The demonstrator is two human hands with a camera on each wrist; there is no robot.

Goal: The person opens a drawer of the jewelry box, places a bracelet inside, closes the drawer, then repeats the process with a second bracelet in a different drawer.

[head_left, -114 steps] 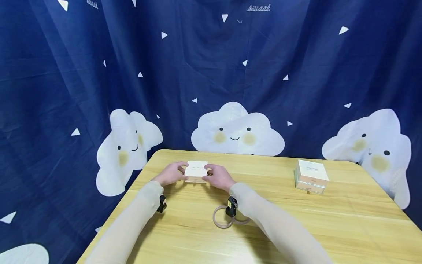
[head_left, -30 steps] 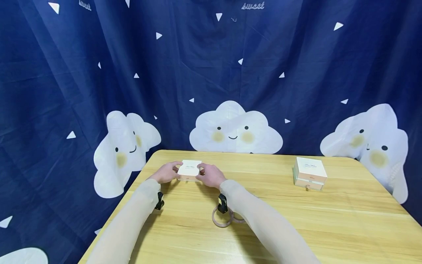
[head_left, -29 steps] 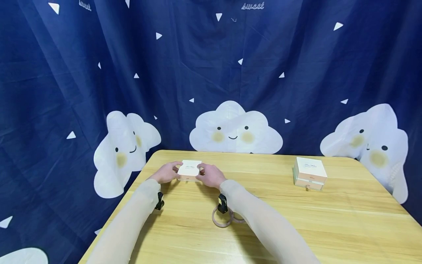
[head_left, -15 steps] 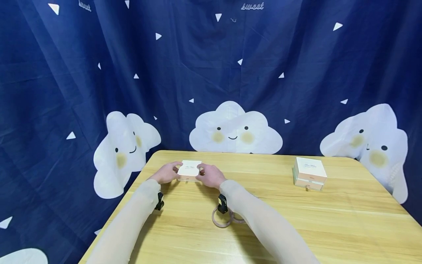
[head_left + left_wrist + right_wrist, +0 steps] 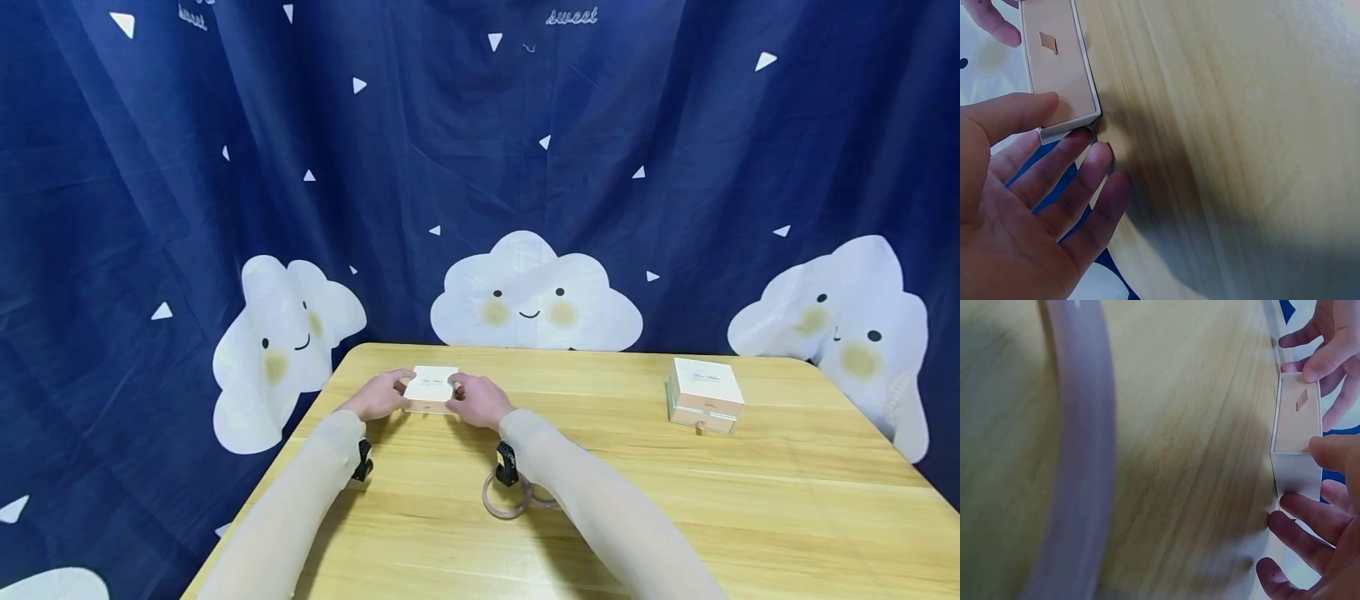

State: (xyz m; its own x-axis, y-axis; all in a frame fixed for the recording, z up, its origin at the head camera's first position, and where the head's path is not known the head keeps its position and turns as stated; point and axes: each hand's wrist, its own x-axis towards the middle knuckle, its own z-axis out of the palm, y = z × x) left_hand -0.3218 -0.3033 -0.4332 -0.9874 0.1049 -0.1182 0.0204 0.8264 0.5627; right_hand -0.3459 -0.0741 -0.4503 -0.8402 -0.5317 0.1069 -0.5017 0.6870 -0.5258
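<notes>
A small drawer box, with a white lettered top, lies near the far left of the table between both hands. Its pale pink front carries a little pull tab. My left hand holds the box's left end, thumb on the front face and fingers at the side and behind. At the other end my right hand grips it, thumb at the front corner and fingertips along the side. The drawer looks closed. What lies inside is hidden.
A taller stack, seemingly two similar boxes, stands at the far right of the wooden table. Two pale mauve rings like bangles lie below my right wrist, partly covered by it. A dark blue cloud-print curtain hangs behind the table.
Since the oldest frame, both hands and the box have shifted slightly left. Over the last second they stay still, with only a slight tilt of the head view.
</notes>
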